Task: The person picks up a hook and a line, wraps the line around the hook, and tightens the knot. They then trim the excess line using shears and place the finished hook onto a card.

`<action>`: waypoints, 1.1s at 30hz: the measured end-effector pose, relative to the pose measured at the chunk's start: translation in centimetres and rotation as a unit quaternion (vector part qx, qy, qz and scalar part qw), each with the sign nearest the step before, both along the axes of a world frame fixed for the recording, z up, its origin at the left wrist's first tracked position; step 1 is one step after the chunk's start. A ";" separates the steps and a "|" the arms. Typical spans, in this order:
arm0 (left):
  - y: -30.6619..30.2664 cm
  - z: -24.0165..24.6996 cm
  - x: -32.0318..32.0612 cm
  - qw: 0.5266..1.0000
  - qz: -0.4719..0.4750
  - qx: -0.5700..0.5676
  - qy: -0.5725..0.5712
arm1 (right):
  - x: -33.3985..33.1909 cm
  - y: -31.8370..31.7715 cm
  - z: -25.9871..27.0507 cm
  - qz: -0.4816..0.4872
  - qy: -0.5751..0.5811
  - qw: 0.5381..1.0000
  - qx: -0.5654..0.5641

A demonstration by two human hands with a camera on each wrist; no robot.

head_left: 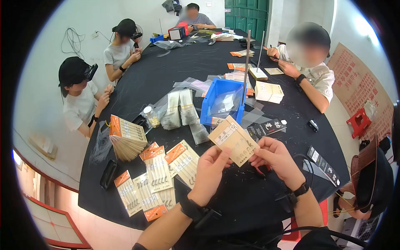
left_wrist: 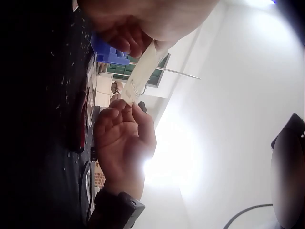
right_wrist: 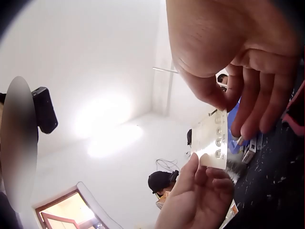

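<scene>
A tan hook card (head_left: 232, 141), printed with dark characters and bearing a row of fishing hooks along its lower edge, is held up over the black table. My left hand (head_left: 210, 168) pinches its lower left edge between thumb and fingers. At the lower right edge, my right hand (head_left: 277, 160) pinches it the same way. The left wrist view shows the card (left_wrist: 139, 78) nearly edge-on between both hands. In the right wrist view, hooks line one side of the card (right_wrist: 209, 140). Below the right hand lies a red-handled tool (head_left: 263, 170), partly hidden.
Orange-topped hook packets (head_left: 158, 168) and a thick tied bundle (head_left: 127, 137) lie to the left. Ahead stand a blue bin (head_left: 223, 98), a small jar (head_left: 151, 116) and a card stack (head_left: 268, 91) near upright metal rods (head_left: 246, 62). Several people sit around the table.
</scene>
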State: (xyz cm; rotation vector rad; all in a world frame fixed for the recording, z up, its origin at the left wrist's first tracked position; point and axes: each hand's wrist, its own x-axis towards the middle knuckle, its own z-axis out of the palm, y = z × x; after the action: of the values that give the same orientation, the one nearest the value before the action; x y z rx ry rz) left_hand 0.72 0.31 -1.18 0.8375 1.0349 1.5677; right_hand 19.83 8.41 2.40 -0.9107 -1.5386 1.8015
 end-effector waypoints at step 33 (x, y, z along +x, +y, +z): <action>-0.5 -0.5 0.8 0.995 -0.057 -0.025 0.081 | -0.3 -0.5 0.5 0.040 -0.101 0.990 0.093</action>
State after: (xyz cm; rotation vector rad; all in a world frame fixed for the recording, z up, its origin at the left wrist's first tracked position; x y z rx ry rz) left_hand 1.48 -0.18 -1.64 0.9837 1.1171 1.3891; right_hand 19.49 7.86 2.92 -0.9758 -1.8595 1.6264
